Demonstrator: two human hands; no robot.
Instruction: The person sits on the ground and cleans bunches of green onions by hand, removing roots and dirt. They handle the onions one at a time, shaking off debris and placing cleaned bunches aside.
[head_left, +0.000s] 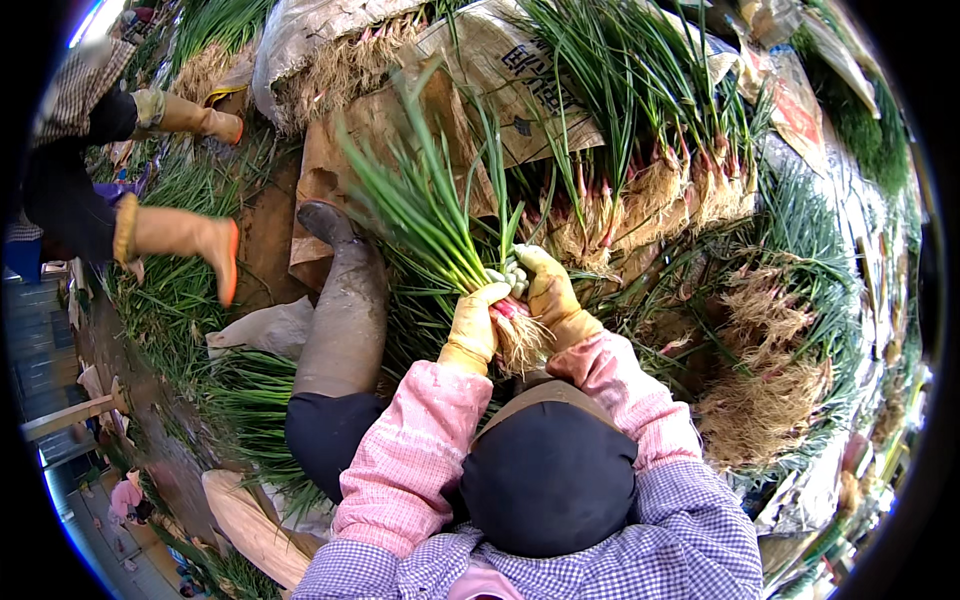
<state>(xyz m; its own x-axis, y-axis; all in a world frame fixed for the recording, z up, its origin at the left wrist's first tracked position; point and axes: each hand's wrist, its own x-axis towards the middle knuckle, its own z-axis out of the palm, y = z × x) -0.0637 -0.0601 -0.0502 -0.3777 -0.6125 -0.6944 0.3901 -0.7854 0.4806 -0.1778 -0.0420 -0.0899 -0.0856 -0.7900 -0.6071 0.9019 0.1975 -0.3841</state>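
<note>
A bunch of spring onions (450, 240) with long green leaves, pinkish-red stem bases and pale stringy roots stands between my hands, leaves fanned up and to the left. My left hand (474, 319), in a yellow rubber glove with grey-green fingers, is closed round the stems just above the red bases. On the bunch's other side, my right hand (556, 291) in a matching glove presses its curled fingers against the stems. The roots (521, 341) hang below both hands, above my lap.
Upright spring onions (645, 165) stand ahead beside a printed woven sack (517, 67). A rooty pile (765, 375) lies at my right. My grey boot (341, 315) stretches out left, near a heap of leaves (255, 405). At far left another person's tan boot (187, 240) is blurred.
</note>
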